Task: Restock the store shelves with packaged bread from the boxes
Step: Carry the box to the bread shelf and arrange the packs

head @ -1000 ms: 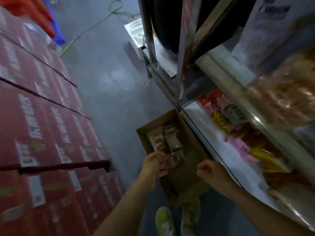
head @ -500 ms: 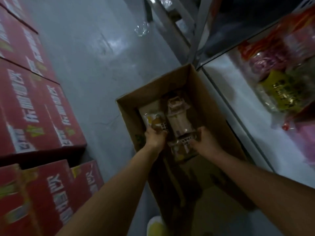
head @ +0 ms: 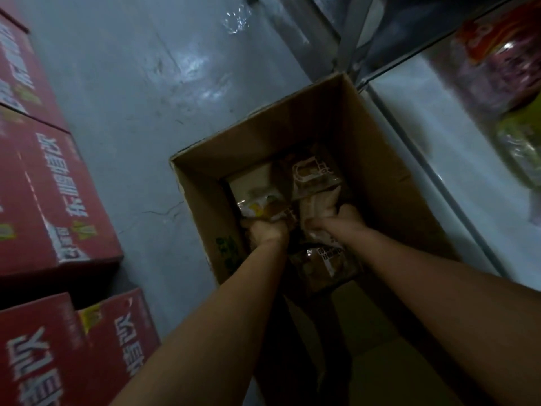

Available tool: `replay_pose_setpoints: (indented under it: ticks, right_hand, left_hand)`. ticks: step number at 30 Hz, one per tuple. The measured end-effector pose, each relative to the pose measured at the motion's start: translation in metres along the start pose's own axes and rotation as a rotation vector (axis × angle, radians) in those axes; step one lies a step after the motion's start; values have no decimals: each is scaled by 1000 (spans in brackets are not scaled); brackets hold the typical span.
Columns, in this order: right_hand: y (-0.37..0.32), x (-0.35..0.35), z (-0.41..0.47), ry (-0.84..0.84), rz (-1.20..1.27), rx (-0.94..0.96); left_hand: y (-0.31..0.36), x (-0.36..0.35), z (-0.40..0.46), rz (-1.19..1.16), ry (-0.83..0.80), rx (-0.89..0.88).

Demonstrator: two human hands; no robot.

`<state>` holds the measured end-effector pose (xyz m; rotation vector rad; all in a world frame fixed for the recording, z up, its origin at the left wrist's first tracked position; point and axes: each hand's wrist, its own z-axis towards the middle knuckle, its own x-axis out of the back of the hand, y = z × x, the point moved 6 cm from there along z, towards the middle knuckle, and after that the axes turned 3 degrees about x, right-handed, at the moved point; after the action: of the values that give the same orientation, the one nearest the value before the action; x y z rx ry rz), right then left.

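Note:
An open cardboard box (head: 377, 159) stands on the floor beside the shelf, with several clear-wrapped bread packs inside. My left hand (head: 265, 231) reaches into the box and grips the near edge of a bread pack (head: 259, 197) on the left. My right hand (head: 336, 219) grips a second bread pack (head: 317, 202) beside it. Another pack (head: 314, 172) lies further back and one more pack (head: 325, 265) lies under my right wrist. The store shelf (head: 433, 159) runs along the right with a white, shiny surface.
Stacked red cartons (head: 44, 200) line the left side of the narrow aisle. Colourful packaged goods (head: 509, 80) sit on the shelf at the upper right. A metal shelf post (head: 348, 45) rises just behind the box. Grey floor (head: 140, 92) lies between cartons and box.
Both hands have gone from above the box down into it and closed on bread packs. The view has tilted down and moved closer to the box.

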<state>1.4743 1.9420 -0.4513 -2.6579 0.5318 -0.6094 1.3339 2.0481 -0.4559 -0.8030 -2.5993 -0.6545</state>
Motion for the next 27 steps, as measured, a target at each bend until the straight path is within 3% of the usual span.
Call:
replay_pose_setpoints:
  ticks: [3, 6, 12, 18, 21, 24, 27]
  right_hand:
    - [8, 4, -16, -1, 114, -20]
    - [10, 6, -44, 0, 194, -20]
    - [-6, 30, -132, -13, 119, 4]
    - [-61, 76, -239, 51, 6, 276]
    - [-95, 86, -291, -27, -58, 433]
    - [-125, 93, -341, -92, -283, 545]
    - [-154, 109, -390, -29, -445, 687]
  left_hand:
    - [0, -4, -10, -135, -130, 50]
    - [-1, -1, -33, -20, -189, 43]
    - [6, 39, -120, -142, -397, -98]
    - [23, 98, -227, -222, -563, -121]
    - [44, 116, -282, -266, -676, -185]
    - [73, 133, -325, -371, -758, -277]
    - [101, 155, -365, -420, -731, -346]
